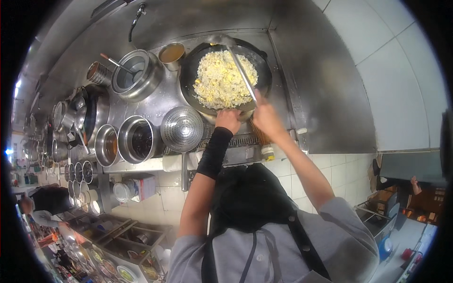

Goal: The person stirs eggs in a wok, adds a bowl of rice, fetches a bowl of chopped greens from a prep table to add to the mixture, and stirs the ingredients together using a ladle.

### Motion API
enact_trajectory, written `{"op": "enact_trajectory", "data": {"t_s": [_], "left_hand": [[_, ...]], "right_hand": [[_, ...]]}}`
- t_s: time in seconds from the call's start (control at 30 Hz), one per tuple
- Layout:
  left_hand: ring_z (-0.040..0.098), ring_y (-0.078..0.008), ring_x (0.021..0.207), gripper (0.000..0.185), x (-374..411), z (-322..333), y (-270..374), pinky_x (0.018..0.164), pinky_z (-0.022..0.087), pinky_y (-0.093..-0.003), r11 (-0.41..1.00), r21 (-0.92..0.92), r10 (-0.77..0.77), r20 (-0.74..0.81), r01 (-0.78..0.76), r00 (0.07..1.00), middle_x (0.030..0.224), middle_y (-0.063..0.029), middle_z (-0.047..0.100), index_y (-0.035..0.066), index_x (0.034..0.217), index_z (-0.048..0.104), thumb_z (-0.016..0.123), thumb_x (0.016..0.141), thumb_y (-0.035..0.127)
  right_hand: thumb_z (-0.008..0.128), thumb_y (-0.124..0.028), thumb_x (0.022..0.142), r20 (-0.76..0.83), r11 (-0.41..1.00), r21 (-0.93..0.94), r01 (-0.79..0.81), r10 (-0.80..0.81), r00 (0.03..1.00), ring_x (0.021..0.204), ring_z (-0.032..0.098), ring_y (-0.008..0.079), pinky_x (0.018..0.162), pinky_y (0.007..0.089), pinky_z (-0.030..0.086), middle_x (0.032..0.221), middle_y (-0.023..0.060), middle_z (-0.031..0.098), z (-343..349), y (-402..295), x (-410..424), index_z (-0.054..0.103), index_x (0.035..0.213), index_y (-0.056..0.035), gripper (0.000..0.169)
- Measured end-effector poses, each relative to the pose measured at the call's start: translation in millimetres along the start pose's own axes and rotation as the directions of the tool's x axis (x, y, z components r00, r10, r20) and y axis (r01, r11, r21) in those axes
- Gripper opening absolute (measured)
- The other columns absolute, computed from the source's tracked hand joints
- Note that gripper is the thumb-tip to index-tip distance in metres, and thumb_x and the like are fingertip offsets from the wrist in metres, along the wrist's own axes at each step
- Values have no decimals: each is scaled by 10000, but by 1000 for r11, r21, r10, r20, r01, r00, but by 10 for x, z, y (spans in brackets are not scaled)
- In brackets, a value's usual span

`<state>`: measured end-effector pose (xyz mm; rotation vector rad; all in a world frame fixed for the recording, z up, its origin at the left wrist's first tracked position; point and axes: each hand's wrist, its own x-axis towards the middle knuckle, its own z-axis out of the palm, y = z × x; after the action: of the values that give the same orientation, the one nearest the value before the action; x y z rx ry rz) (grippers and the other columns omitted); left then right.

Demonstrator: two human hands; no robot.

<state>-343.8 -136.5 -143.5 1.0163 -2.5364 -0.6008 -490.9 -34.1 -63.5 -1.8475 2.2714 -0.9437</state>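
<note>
A black wok (188, 76) sits on the steel range, holding a broad mound of fried rice (226, 79) with yellow bits of egg. At its near edge my left hand (229, 119) is closed around the rim or a handle there; the fingers hide which. My right hand (265, 115) grips the lower end of a long-handled metal wok utensil (242, 68), which slants over the rice. The utensil's head reaches the wok's far rim, with some food stuck to it; blur hides whether it is a ladle or a spatula.
Left of the wok lie a perforated strainer (182, 129), a pot of dark liquid (120, 143), a pan of brown liquid (100, 148), a lidless steel pot (136, 93) and a container of broth (171, 67). A bamboo brush (260, 132) stands near my right forearm. Another person (46, 205) works far left.
</note>
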Motion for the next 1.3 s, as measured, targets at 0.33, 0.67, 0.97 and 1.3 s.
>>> {"op": "enact_trajectory", "data": {"t_s": [0.33,0.67,0.97,1.3], "left_hand": [[680,-375,773,208,12,301,-319,776,522,-477,996,-76,40,-53,-44,998,794,-150,717,89,845,729,580,925,210],[631,-387,1016,166,-1055,350,11,910,418,-579,996,-54,76,-23,-77,997,924,-130,724,124,801,706,582,901,168],[652,-403,812,194,-394,-323,49,842,424,-558,986,-163,50,26,-45,998,819,-156,705,89,827,701,578,930,199],[589,-406,1157,188,-1189,78,131,1102,278,-650,959,-223,123,-229,-175,966,1027,-101,729,141,957,738,606,848,63]], "right_hand": [[535,41,766,489,982,-161,-97,165,856,885,657,463,830,499,551,974,332,639,-1325,-529,-958,304,1510,89,780],[550,45,783,353,953,-151,-264,302,886,792,664,500,705,530,558,1017,375,620,-206,-324,-1397,177,1564,21,866],[546,32,791,633,982,-25,-188,161,757,797,651,451,780,499,526,893,284,646,-1930,-573,-1267,407,1500,3,723],[564,35,796,241,975,-136,-173,202,949,740,674,428,658,490,566,1021,269,642,-620,-335,-1537,313,1552,-59,802]]}}
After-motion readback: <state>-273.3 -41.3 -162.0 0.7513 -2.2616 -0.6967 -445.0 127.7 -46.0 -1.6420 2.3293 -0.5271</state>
